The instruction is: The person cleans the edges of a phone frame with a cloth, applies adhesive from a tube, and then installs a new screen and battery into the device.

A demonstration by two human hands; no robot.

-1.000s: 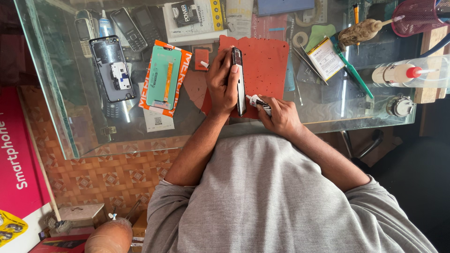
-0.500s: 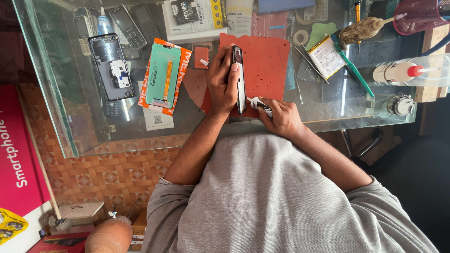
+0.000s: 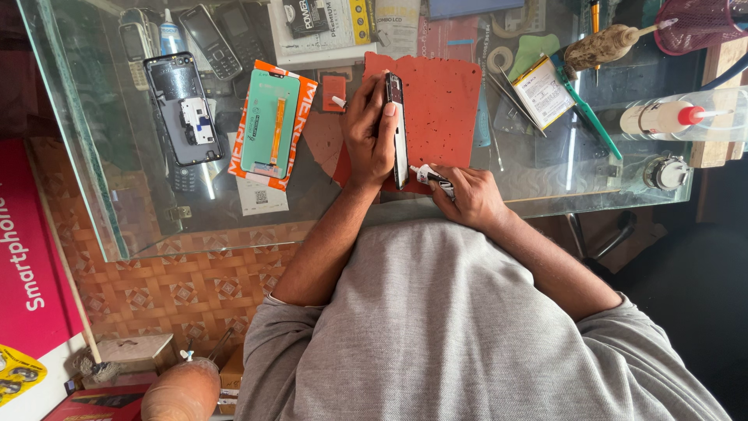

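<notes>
Glass counter: left hand fingers clasp a phone on edge, exposing its rim to the glue tube pinched by right hand

Hidden and cut-off parts at the glass worktop

The left hand covers one face of the phone, held edge-on; the right hand hides most of the small tube. At the worktop's far edge, the keypad phones and pink basket are cropped.
</notes>
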